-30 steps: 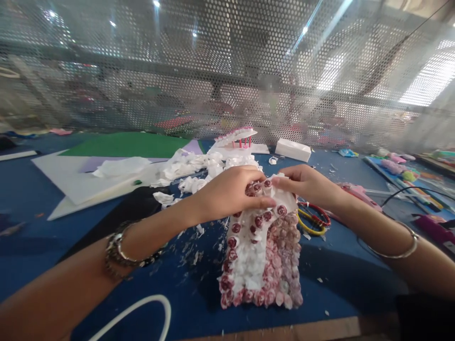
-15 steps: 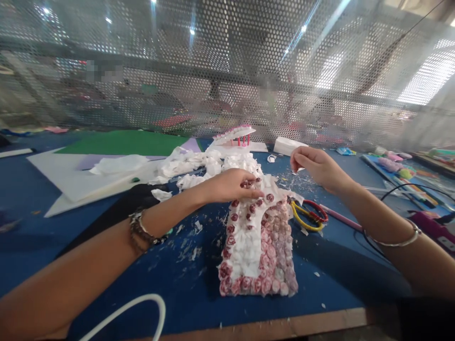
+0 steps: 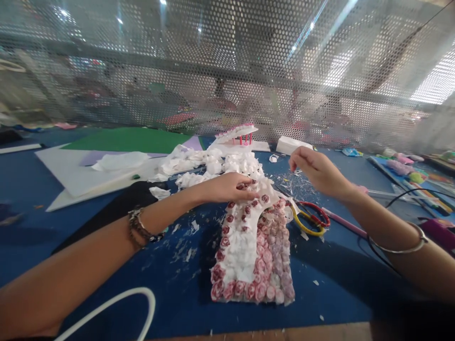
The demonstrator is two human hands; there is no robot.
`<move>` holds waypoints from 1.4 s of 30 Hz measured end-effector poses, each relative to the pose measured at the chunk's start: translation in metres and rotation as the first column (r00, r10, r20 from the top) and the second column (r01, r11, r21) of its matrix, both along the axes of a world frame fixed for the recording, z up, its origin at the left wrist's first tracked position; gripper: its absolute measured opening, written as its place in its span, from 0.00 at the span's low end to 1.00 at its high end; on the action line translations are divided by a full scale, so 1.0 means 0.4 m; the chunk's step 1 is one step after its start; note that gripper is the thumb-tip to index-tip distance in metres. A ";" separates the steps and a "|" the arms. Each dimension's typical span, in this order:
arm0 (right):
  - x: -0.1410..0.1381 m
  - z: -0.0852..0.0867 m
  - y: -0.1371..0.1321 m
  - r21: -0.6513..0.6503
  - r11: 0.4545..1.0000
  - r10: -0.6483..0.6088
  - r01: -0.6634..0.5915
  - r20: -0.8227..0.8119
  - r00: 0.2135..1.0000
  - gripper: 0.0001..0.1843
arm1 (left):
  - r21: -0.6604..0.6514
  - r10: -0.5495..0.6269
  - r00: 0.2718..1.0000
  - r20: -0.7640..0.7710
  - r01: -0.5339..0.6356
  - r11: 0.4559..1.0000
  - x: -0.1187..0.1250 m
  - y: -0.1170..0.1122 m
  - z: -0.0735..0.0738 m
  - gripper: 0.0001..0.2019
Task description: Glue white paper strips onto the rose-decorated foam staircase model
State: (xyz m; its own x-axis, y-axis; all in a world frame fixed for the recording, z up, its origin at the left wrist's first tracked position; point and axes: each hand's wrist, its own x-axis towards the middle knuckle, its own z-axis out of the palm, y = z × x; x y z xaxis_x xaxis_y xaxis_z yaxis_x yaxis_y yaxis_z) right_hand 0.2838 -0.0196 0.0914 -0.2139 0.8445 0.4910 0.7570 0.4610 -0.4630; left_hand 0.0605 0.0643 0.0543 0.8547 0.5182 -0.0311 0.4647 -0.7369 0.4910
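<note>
A craft piece [image 3: 252,251] covered with small red, pink and white paper rosettes lies flat on the blue table [image 3: 71,246]. My left hand [image 3: 227,187] rests palm-down on its far end, fingers stretched flat over the rosettes. My right hand [image 3: 313,168] hovers above and to the right of the piece, fingertips pinched together; whatever sits between them is too small to make out. Both wrists wear bracelets.
A heap of crumpled white paper [image 3: 209,166] lies behind the piece. Red and yellow-handled scissors [image 3: 311,218] lie right of it. White and green sheets [image 3: 106,161] sit at left, a white block [image 3: 293,144] behind, a perforated metal screen [image 3: 227,71] at the back. Paper scraps litter the table.
My right hand lifted off the craft piece and rose to the right, pinched. My left hand flattened onto the piece, which now lies lower and flatter on the table.
</note>
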 end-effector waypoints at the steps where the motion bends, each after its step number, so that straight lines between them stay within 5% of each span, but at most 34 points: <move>1: 0.001 0.002 0.000 0.020 1.000 -0.002 0.002 0.000 1.000 0.10 | -0.011 0.002 1.000 0.000 -0.002 1.000 0.000 0.000 -0.001 0.26; 5: 0.004 0.006 -0.009 0.170 0.985 -0.047 0.028 0.106 0.993 0.04 | -0.030 0.006 1.000 -0.003 -0.007 1.000 0.000 -0.003 0.001 0.24; 9: 0.002 -0.006 -0.022 0.225 0.974 -0.084 0.013 0.309 0.947 0.08 | -0.022 0.007 1.000 -0.016 -0.008 1.000 0.002 -0.004 0.000 0.24; 14: 0.002 -0.019 -0.027 0.257 0.966 -0.085 -0.016 0.377 0.922 0.12 | -0.098 0.000 1.000 0.010 0.001 0.995 0.003 0.001 -0.009 0.25; 30: -0.011 -0.008 -0.048 0.304 0.951 -0.129 0.048 0.253 0.959 0.07 | 0.205 -0.040 0.999 -0.026 0.045 0.978 -0.011 -0.049 0.035 0.23; 36: -0.017 -0.017 -0.049 0.241 0.971 -0.067 0.003 0.258 0.964 0.05 | -0.001 -0.014 0.992 -0.126 0.014 1.000 -0.001 -0.038 0.008 0.26; 42: -0.013 -0.002 -0.060 0.265 0.963 -0.118 0.048 0.252 0.961 0.06 | -0.022 -0.027 0.994 -0.105 0.025 0.999 -0.003 -0.034 0.006 0.29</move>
